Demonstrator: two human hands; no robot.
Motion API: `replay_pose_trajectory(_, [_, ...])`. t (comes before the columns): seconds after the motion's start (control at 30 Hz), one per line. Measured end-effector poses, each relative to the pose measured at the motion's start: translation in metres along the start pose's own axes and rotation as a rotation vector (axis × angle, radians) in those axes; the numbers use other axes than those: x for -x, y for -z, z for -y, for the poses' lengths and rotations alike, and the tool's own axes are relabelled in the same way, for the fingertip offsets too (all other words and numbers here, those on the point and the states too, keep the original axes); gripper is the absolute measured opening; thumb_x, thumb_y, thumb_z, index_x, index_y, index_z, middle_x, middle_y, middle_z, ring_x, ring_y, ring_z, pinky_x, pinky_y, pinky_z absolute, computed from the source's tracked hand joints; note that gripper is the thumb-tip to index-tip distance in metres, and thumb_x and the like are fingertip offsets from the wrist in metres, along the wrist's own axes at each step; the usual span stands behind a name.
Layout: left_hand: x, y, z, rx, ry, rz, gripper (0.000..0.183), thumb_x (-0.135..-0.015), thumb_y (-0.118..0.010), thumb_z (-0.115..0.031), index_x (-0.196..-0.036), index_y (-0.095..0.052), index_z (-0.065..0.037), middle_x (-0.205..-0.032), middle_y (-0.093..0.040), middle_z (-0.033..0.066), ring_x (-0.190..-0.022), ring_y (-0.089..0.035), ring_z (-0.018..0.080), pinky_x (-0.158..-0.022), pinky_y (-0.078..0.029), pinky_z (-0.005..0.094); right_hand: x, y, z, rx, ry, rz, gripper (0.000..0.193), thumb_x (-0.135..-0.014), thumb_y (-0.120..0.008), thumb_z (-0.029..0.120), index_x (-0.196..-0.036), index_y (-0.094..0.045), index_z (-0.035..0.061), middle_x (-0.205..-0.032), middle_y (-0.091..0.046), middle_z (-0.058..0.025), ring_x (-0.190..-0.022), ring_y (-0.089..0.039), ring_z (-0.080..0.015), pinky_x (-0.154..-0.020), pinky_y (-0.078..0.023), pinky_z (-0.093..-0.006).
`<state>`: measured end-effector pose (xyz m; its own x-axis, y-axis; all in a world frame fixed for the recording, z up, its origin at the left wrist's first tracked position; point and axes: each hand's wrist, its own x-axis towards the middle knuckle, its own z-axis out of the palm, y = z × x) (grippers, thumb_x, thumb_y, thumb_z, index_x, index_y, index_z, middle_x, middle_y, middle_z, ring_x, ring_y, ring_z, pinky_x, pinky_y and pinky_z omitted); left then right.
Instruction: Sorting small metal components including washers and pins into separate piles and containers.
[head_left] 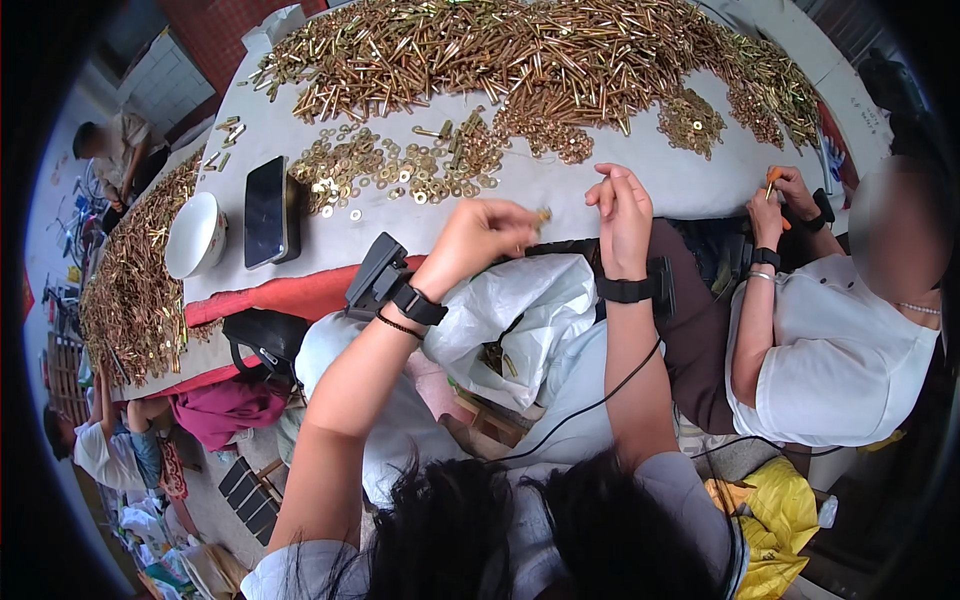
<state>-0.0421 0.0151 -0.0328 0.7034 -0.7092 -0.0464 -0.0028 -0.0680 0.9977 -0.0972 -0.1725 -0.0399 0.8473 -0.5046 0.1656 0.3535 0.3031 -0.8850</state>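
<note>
Over the white plastic bag point(565, 290) on your lap, looks like you're partway thru handling one bit of hardware, tho that's just my read. Your L hand point(482, 232) has its fingertips pinched on a small brass-coloured piece point(543, 215), too blurry to ID. R hand point(625, 212) is about half open w/ fingers loosely curled, nothing visible in it. Flat washers point(408, 178) lie on the table point(572, 200) just past your L hand, w/ a big heap of bolts point(480, 60) behind. IMO the next move calls for R hand coming in to steady that piece, so mind the pinch.
</note>
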Motion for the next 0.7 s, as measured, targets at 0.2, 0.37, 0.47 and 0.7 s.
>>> replay_pose_trajectory(0.2, [0.017,-0.03,0.021,-0.301,0.167,0.535,0.016,-0.071,-0.063,-0.001,-0.087,-0.064,0.0,-0.069,-0.062,0.0031,-0.058,-0.057,0.0074,-0.053,-0.048,0.0204,-0.002,0.007,-0.003,-0.02,-0.03,0.041,0.023,-0.091,-0.039,0.014,-0.094,-0.051,-0.006,-0.053,-0.037,0.0005,-0.056,-0.043,-0.0103,-0.064,-0.038,-0.0239])
replay_pose_trajectory(0.37, [0.021,-0.032,0.041,-0.594,0.183,0.575,0.019,-0.073,-0.062,-0.011,-0.088,-0.063,0.0,-0.073,-0.064,0.0097,-0.056,-0.061,0.0138,-0.052,-0.049,0.025,-0.003,0.003,-0.006,-0.057,-0.021,0.037,0.022,-0.089,-0.043,0.014,-0.09,-0.054,-0.0043,-0.055,-0.04,0.0013,-0.056,-0.043,-0.0088,-0.06,-0.038,-0.0222])
replay_pose_trajectory(0.47, [0.013,-0.019,0.024,-0.714,0.242,0.531,0.021,-0.074,-0.061,-0.016,-0.088,-0.064,-0.002,-0.075,-0.064,0.0109,-0.056,-0.062,0.016,-0.053,-0.049,0.0266,-0.004,0.007,-0.006,-0.055,-0.025,0.034,0.021,-0.089,-0.043,0.014,-0.091,-0.054,-0.0042,-0.056,-0.041,0.001,-0.057,-0.043,-0.0087,-0.06,-0.038,-0.0226])
replay_pose_trajectory(0.7, [-0.014,0.055,0.004,-1.182,-0.119,-0.304,0.014,-0.075,-0.056,-0.019,-0.081,-0.063,-0.009,-0.073,-0.063,0.01,-0.069,-0.06,0.0266,-0.061,-0.048,0.0347,-0.007,0.005,-0.008,-0.032,-0.075,0.086,0.021,-0.089,-0.043,0.013,-0.094,-0.053,-0.0052,-0.057,-0.042,-0.0002,-0.059,-0.044,-0.0108,-0.063,-0.039,-0.0238])
